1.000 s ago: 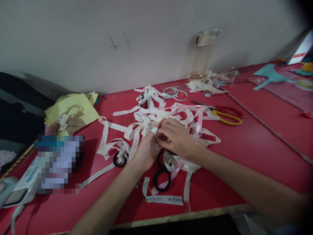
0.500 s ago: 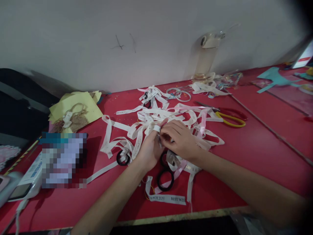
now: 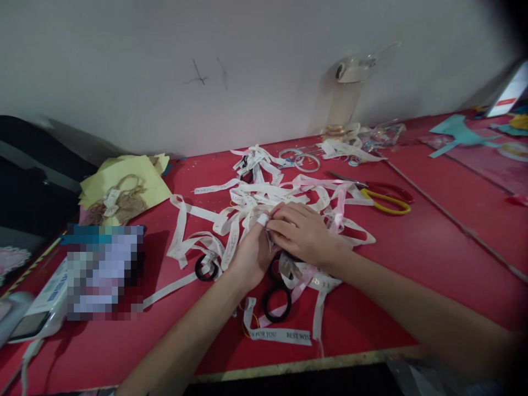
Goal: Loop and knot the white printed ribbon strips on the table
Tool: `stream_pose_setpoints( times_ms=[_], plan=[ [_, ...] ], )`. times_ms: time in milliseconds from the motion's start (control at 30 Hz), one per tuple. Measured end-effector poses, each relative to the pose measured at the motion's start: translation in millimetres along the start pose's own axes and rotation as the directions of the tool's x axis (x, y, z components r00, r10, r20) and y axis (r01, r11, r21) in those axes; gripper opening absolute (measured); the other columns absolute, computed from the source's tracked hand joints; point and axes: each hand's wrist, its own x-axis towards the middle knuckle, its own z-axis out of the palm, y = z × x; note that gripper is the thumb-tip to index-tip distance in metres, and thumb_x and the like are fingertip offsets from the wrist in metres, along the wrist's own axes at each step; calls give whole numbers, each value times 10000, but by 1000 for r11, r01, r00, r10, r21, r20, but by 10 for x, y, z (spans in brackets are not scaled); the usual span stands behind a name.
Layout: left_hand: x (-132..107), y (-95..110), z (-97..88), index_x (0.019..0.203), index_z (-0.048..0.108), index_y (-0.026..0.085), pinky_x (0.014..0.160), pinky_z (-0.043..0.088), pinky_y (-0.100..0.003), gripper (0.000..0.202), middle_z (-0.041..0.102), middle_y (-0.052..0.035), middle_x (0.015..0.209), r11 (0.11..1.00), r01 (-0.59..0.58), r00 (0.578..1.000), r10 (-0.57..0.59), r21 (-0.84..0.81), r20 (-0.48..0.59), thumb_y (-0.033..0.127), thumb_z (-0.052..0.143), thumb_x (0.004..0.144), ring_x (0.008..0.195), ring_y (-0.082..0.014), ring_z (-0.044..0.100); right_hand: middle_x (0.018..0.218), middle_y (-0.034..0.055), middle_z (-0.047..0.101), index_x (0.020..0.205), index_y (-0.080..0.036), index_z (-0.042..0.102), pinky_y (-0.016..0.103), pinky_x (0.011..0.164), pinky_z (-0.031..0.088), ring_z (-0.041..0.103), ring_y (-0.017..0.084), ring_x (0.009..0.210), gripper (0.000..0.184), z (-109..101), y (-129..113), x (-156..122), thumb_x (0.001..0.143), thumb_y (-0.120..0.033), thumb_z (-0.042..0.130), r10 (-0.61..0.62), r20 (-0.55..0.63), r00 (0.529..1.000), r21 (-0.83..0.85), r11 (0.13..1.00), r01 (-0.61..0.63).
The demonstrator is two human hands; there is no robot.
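My left hand (image 3: pixel 256 252) is closed at the middle of the table, with a bit of white ribbon (image 3: pixel 263 219) wrapped at the thumb and fingertips. Against it, my right hand (image 3: pixel 303 234) pinches with bent fingers; what lies between its fingertips is hidden. Around both hands spreads a tangle of printed white ribbon (image 3: pixel 231 220), with a pink ribbon (image 3: pixel 340 206) running through it. Just below my hands lie black rings (image 3: pixel 277 304), and another black ring (image 3: pixel 205 268) sits left of my left wrist. A printed strip (image 3: pixel 284 335) lies near the front edge.
Scissors with yellow and red handles (image 3: pixel 388 208) lie to the right. A clear bottle (image 3: pixel 345 102) stands by the wall. Yellow paper (image 3: pixel 152 184) with twine bows (image 3: pixel 126 199) and a white device (image 3: pixel 45 308) are at left. Teal paper (image 3: pixel 457 132) lies at far right.
The right hand's fingers have shifted slightly and lie flatter over the left fingertips. The view has moved a little; the things on the table stay in place.
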Motion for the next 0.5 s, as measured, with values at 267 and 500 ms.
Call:
stream_pose_setpoints(
  times_ms=[267, 500],
  plan=[
    [-12, -12, 10, 854, 659, 181, 630, 468, -191, 180, 639, 19, 783, 997, 71, 989, -65, 39, -130, 224, 487, 885, 694, -91, 583, 848, 58, 610, 880, -210, 654, 332, 719, 427, 530, 200, 825, 161, -51, -71, 19, 883, -190, 494, 52, 69, 996, -102, 994, -45],
    [-36, -15, 24, 980, 642, 208, 652, 460, -206, 181, 656, 7, 904, 988, 81, 980, -55, 131, -193, 281, 518, 870, 767, -111, 589, 878, 56, 622, 920, -202, 652, 307, 720, 421, 539, 189, 861, 176, -67, -46, -1, 893, -177, 480, -14, 88, 996, -103, 994, 23]
  ],
)
